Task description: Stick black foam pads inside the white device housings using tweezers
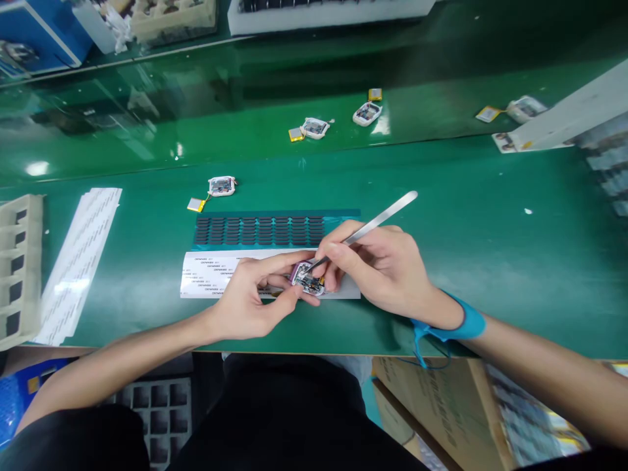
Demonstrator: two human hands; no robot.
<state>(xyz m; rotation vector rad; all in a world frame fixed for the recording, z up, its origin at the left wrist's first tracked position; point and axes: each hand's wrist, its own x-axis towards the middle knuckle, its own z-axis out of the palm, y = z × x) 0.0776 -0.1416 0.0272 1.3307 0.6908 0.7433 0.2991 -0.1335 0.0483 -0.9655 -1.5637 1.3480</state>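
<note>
Between the fingers and thumb of my left hand (260,291) is a small device housing (309,280) with a bare circuit board facing up. My right hand (380,265) grips metal tweezers (385,214), their tips down on the board inside the housing. A blue wrist strap (461,320) circles my right wrist. Beneath both hands lies a printed white backing sheet (206,275). Just behind it, a teal sheet (343,230) carries rows of small black strips (260,230). My fingers partly cover the housing.
Similar opened housings, each wired to a small battery, lie on the green bench: one at left (222,186), others farther back (314,128), (367,114), (526,109). White printed strips (81,261) and a beige tray (22,268) are at left. A white upright (574,108) stands at right.
</note>
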